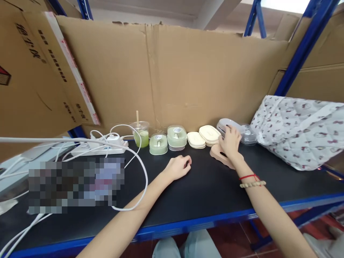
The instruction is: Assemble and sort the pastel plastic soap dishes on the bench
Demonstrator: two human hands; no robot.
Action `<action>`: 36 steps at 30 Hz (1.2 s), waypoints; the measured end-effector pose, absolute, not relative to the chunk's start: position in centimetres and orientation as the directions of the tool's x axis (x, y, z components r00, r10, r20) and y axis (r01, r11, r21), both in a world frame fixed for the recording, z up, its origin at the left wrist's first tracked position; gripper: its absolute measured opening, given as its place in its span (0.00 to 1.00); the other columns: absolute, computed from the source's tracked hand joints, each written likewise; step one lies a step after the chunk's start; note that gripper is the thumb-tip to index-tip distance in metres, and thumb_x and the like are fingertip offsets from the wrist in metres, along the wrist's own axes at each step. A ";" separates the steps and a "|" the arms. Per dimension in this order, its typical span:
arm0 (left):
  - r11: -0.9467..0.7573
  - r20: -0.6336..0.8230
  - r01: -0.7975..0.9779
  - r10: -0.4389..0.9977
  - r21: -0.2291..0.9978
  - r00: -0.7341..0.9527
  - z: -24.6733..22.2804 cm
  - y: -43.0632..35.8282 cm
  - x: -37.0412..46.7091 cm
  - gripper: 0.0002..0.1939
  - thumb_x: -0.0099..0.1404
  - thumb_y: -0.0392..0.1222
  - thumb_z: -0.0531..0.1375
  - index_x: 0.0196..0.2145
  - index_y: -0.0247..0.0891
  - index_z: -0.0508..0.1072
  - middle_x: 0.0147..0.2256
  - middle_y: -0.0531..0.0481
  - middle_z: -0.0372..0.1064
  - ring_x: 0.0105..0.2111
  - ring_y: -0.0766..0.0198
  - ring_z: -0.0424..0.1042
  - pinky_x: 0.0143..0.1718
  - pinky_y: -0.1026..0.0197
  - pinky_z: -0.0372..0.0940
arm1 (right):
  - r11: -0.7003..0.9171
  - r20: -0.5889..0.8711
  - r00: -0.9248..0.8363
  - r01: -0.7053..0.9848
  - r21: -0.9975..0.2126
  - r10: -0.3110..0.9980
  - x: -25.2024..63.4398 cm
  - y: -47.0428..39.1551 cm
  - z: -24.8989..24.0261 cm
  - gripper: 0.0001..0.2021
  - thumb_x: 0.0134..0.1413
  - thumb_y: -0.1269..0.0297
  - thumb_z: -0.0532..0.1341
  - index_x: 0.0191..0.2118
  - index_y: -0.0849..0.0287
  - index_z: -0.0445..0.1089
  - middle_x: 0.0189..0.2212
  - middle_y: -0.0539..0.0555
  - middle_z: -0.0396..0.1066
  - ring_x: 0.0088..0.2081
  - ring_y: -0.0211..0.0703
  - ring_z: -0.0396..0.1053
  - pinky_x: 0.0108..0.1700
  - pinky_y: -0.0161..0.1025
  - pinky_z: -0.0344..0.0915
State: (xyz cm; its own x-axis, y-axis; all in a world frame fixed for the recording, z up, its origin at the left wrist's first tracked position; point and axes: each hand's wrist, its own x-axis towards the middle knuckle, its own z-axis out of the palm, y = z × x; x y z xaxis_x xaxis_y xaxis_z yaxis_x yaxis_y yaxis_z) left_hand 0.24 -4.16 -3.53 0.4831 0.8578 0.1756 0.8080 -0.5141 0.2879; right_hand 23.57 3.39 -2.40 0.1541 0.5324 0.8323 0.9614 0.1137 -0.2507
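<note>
My left hand rests on the black tabletop with its fingers curled, and I cannot make out anything in it. On the right, my right hand reaches over a pink oval lid or tray, its fingertips at a grey-lilac oval container behind. Whether it grips that container is unclear. Cream lids lie in two stacks, a smaller one and a larger one. Left of them sit two green lidded boxes, one lower and one higher.
A cup of green drink stands behind the boxes' left side. White cables loop over a pixelated area and my left forearm. A power strip lies at left. Clear round containers and a patterned quilted bag stand right.
</note>
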 end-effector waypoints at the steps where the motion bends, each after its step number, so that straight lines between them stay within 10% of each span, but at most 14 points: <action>1: -0.514 0.169 0.806 0.858 0.292 0.486 -3.5 -4.2 0.2 0.09 0.61 0.35 0.51 0.36 0.40 0.70 0.25 0.53 0.62 0.29 0.63 0.67 0.32 0.64 0.60 | 0.070 0.832 0.191 0.962 -0.265 0.521 24.7 3.8 -2.8 0.19 0.46 0.69 0.53 0.47 0.64 0.64 0.48 0.67 0.62 0.50 0.62 0.56 0.48 0.60 0.56; 14: -0.524 0.174 0.805 0.852 0.279 0.494 -3.3 -4.6 0.4 0.09 0.62 0.35 0.51 0.38 0.40 0.69 0.24 0.54 0.62 0.30 0.63 0.67 0.32 0.64 0.60 | 0.132 0.803 0.245 0.919 -0.370 0.543 28.4 5.9 -3.1 0.14 0.55 0.63 0.51 0.36 0.62 0.73 0.30 0.62 0.66 0.33 0.51 0.61 0.37 0.50 0.62; 20: -0.433 0.229 0.765 0.901 0.477 0.367 -3.4 -4.4 0.3 0.08 0.61 0.37 0.52 0.39 0.41 0.67 0.23 0.57 0.63 0.29 0.64 0.67 0.31 0.64 0.59 | 0.162 0.873 0.266 0.920 -0.356 0.408 26.7 4.2 -1.6 0.16 0.58 0.60 0.50 0.39 0.59 0.74 0.27 0.58 0.65 0.30 0.49 0.60 0.35 0.48 0.61; 27: -0.184 0.161 0.157 0.976 0.970 0.145 -2.7 -3.6 0.0 0.17 0.59 0.55 0.52 0.27 0.38 0.62 0.20 0.54 0.62 0.25 0.65 0.65 0.21 0.68 0.58 | 0.529 0.960 -0.058 0.842 -0.100 0.273 19.1 0.6 -0.7 0.14 0.61 0.60 0.52 0.40 0.55 0.75 0.25 0.55 0.65 0.29 0.46 0.63 0.36 0.44 0.62; 32: -0.228 0.211 -0.289 0.973 0.930 -0.088 -1.6 -3.5 -0.5 0.20 0.48 0.52 0.59 0.35 0.35 0.66 0.35 0.46 0.70 0.38 0.58 0.70 0.29 0.64 0.67 | 0.786 0.902 -0.431 0.557 0.270 -0.004 13.5 -2.2 -1.7 0.13 0.63 0.70 0.52 0.40 0.52 0.74 0.25 0.50 0.70 0.28 0.39 0.66 0.35 0.39 0.61; 36: -0.266 0.175 -0.335 0.944 0.904 -0.278 -1.3 -3.4 -1.5 0.20 0.41 0.45 0.61 0.33 0.34 0.66 0.31 0.47 0.70 0.35 0.59 0.70 0.29 0.66 0.66 | 0.806 0.859 -0.510 0.495 0.325 -0.033 13.7 -2.0 -1.1 0.13 0.63 0.63 0.53 0.38 0.62 0.73 0.26 0.54 0.71 0.29 0.39 0.66 0.33 0.38 0.62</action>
